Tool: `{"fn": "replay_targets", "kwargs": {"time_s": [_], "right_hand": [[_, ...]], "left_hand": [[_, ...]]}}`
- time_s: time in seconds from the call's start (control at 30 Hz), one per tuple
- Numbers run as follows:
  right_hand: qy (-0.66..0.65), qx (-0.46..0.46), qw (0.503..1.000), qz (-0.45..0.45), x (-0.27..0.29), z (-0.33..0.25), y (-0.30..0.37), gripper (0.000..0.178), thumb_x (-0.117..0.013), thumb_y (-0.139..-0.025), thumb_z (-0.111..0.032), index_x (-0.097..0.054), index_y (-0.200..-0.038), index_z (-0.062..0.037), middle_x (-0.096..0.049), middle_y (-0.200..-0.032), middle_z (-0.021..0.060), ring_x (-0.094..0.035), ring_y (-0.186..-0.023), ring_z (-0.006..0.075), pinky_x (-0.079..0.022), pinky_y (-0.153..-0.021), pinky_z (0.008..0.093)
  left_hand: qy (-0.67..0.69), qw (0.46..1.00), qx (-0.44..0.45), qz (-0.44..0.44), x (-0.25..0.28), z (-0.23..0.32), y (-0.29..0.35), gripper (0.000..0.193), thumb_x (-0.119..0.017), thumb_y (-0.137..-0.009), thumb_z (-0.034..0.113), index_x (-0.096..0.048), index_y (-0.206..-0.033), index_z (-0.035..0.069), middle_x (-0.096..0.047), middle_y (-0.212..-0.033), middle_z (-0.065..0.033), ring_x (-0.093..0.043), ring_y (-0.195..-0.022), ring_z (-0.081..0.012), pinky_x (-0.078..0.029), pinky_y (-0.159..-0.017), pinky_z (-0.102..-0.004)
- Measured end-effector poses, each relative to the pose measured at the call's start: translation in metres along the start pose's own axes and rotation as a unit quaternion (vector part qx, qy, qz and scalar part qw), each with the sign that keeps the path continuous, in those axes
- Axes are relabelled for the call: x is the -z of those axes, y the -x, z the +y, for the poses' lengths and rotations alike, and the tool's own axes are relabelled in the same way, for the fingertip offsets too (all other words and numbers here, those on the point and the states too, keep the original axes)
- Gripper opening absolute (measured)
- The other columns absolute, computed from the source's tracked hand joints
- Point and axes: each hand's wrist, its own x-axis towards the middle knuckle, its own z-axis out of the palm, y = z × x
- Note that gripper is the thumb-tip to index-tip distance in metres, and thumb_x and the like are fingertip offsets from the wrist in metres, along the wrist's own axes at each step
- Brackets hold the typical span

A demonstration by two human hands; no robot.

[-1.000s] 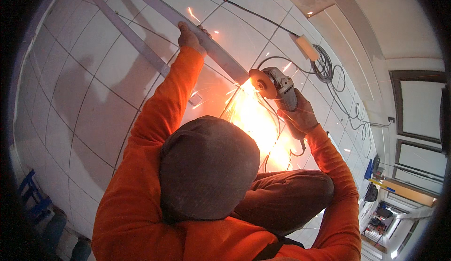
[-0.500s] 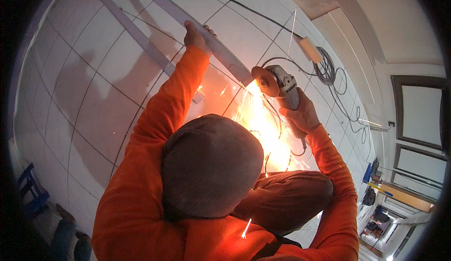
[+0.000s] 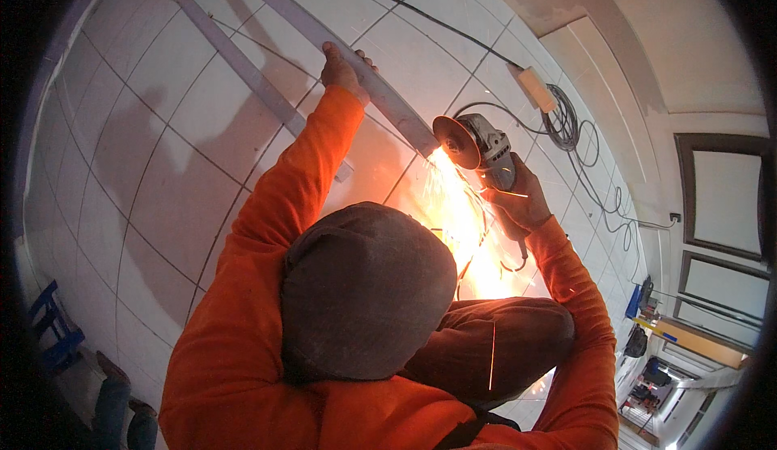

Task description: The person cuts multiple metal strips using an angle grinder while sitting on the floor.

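My left hand (image 3: 344, 71) is wrapped round a long grey metal bar (image 3: 396, 112), which slants from the upper left toward the middle. In my right hand (image 3: 524, 195) is a grey angle grinder (image 3: 492, 144), gripped by its body. The grinder's thin round disc (image 3: 455, 142) meets the near end of the bar. Bright sparks (image 3: 465, 244) pour from that contact down toward my bent knee (image 3: 502, 337), and their glare hides part of the floor and cord. A dark cap (image 3: 368, 292) fills the lower middle, between two orange sleeves.
A second long bar (image 3: 243, 78) lies on the white tiled floor (image 3: 162, 207). Coiled black cable (image 3: 562, 122) and a wood-coloured block (image 3: 537, 88) lie at the right, near panelled fittings (image 3: 724, 195). At the lower left are a blue stool (image 3: 57, 333) and another person's legs (image 3: 113, 401).
The held bar and my left hand have shifted slightly right and down. The spark spray looks narrower now. My right hand and the grinder stay almost in place.
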Motion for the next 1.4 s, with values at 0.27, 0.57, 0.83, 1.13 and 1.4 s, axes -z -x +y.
{"fn": "replay_targets", "kwargs": {"time_s": [0.27, 0.57, 0.83, 1.13, 1.4], "right_hand": [[0.034, 0.033, 0.999, 0.014, 0.000, 0.014, 0.001, 0.062, -0.080, -0.068, -0.014, -0.050, -0.120, -0.0008, -0.062, -0.112, 0.0126, -0.060, -0.101, 0.0226, -0.048, -0.090, 0.0326], [-0.053, 0.025, 0.997, 0.043, 0.007, -0.005, 0.016, 0.070, -0.082, -0.067, -0.013, -0.046, -0.125, -0.0004, -0.060, -0.115, 0.0117, -0.059, -0.104, 0.0220, -0.048, -0.093, 0.0343], [0.021, 0.007, 0.999, 0.038, 0.003, -0.005, 0.020, 0.066, -0.080, -0.066, -0.015, -0.048, -0.122, 0.0000, -0.063, -0.106, 0.0127, -0.061, -0.097, 0.0224, -0.048, -0.089, 0.0338], [0.114, 0.014, 0.992, 0.044, 0.006, 0.006, 0.018, 0.062, -0.079, -0.066, -0.020, -0.050, -0.117, 0.0005, -0.066, -0.099, 0.0155, -0.064, -0.092, 0.0243, -0.051, -0.084, 0.0348], [0.135, 0.003, 0.990, 0.039, 0.002, 0.002, 0.017, 0.064, -0.079, -0.067, -0.019, -0.048, -0.120, 0.0001, -0.065, -0.103, 0.0166, -0.064, -0.095, 0.0257, -0.050, -0.087, 0.0354]], "left_hand": [[-0.004, 1.000, 0.014, 0.006, 0.000, 0.001, 0.002, 0.047, -0.033, -0.099, 0.053, -0.046, -0.100, 0.008, -0.053, -0.078, -0.0075, -0.051, -0.065, -0.0214, -0.047, -0.061, -0.0385], [-0.059, 0.996, -0.001, 0.062, 0.015, 0.002, -0.014, 0.056, -0.029, -0.096, 0.062, -0.047, -0.100, 0.009, -0.050, -0.089, -0.0069, -0.048, -0.071, -0.0254, -0.045, -0.067, -0.0478], [0.017, 0.997, -0.002, -0.069, -0.005, 0.016, -0.009, 0.056, -0.029, -0.094, 0.065, -0.044, -0.089, 0.012, -0.039, -0.071, -0.0021, -0.037, -0.058, -0.0169, -0.034, -0.053, -0.0333], [0.030, 0.996, 0.001, -0.080, -0.012, 0.019, -0.001, 0.052, -0.030, -0.096, 0.061, -0.040, -0.096, 0.011, -0.035, -0.076, -0.0026, -0.035, -0.062, -0.0171, -0.032, -0.056, -0.0330], [0.009, 0.998, -0.011, -0.056, -0.008, 0.021, -0.004, 0.053, -0.032, -0.096, 0.059, -0.040, -0.112, 0.009, -0.033, -0.089, -0.0046, -0.036, -0.068, -0.0171, -0.034, -0.062, -0.0343]]}}
